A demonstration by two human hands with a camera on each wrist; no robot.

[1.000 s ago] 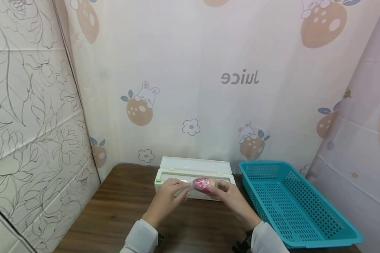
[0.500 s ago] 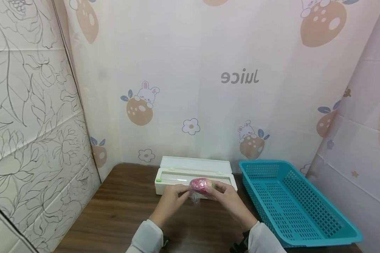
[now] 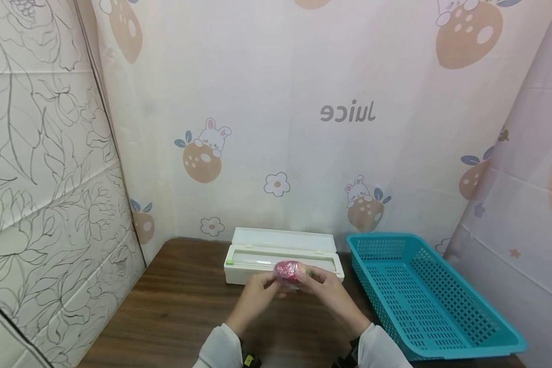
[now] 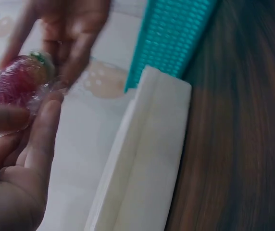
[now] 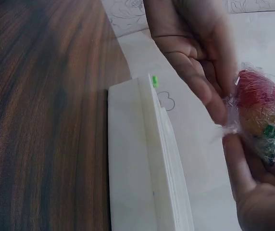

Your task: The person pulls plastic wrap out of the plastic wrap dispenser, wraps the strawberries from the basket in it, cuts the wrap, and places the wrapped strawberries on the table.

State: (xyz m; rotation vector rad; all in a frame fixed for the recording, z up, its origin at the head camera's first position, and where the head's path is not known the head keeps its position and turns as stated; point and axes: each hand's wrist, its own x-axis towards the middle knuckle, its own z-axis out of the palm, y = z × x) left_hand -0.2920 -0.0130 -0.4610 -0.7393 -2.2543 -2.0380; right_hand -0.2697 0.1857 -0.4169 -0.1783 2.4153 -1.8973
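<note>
In front of me is a small egg-shaped thing [image 3: 287,270], red, yellow and green, like a small fruit, wrapped in crinkled clear cling film [image 5: 231,115]. My right hand [image 3: 327,289] holds it from the right, with fingers and thumb around its yellow-green end. At the red end, my left hand [image 3: 254,297] pinches a loose fold of the film between thumb and fingers. Both hands are raised in front of a white cling film dispenser [image 3: 242,274], whose lid [image 3: 280,238] stands up at the back. A green slider [image 3: 230,262] sits at its left end.
To the right stands a turquoise plastic basket [image 3: 469,352] with perforated walls. The dark wooden table [image 3: 165,306] runs back to patterned cloth [image 3: 276,138] hung behind it, with more cloth at both sides.
My left hand has moved right and slightly down, right up to the wrapped thing; the film fold it drew out leftward is now gathered close. The wrapped thing has shifted slightly left.
</note>
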